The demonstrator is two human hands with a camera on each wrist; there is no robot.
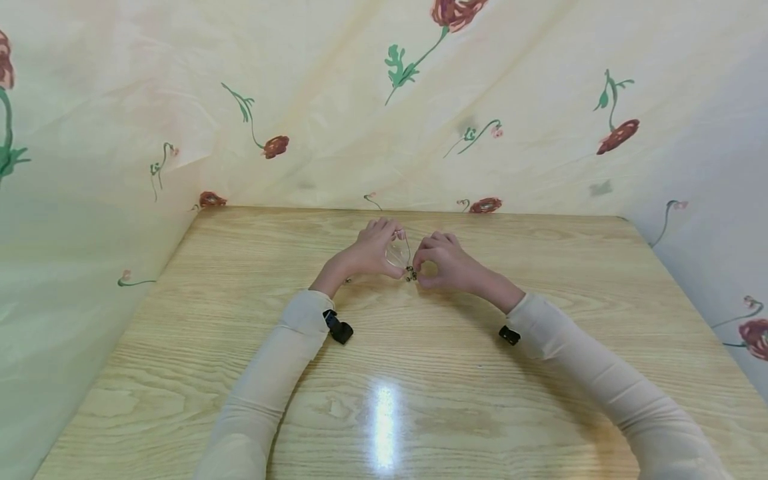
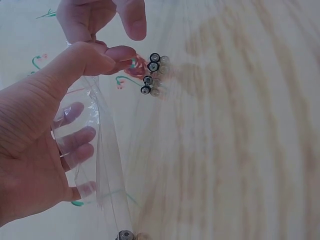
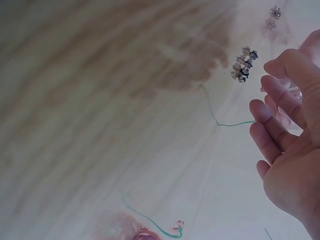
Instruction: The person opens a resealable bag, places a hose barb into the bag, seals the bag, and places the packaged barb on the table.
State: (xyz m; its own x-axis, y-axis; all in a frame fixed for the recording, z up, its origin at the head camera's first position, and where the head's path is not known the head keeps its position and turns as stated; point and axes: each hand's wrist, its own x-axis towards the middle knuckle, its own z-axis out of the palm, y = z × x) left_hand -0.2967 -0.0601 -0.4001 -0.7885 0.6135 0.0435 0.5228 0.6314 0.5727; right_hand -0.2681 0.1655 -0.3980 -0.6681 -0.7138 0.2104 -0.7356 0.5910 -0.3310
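Observation:
My left hand (image 1: 373, 250) grips a clear plastic bag (image 2: 111, 155), thumb and forefinger at its upper edge. Through the film the other fingers show, spread behind it. Several small round metal pieces with black rings (image 2: 154, 66) stand in a cluster on the table, just right of the bag. My right hand (image 1: 447, 263) is close beside that cluster, its thumb and forefinger bent toward each other in a loose ring. In the right wrist view its fingers (image 3: 267, 120) are loosely bent, a little apart from the metal pieces (image 3: 244, 65), and nothing shows between them.
Another small metal piece (image 1: 348, 281) lies on the wooden table (image 1: 420, 407) near my left wrist, at the bag's lower end. A flower-printed sheet (image 1: 336, 80) hangs behind the table and along both sides. Black straps (image 1: 339, 328) are on both wrists.

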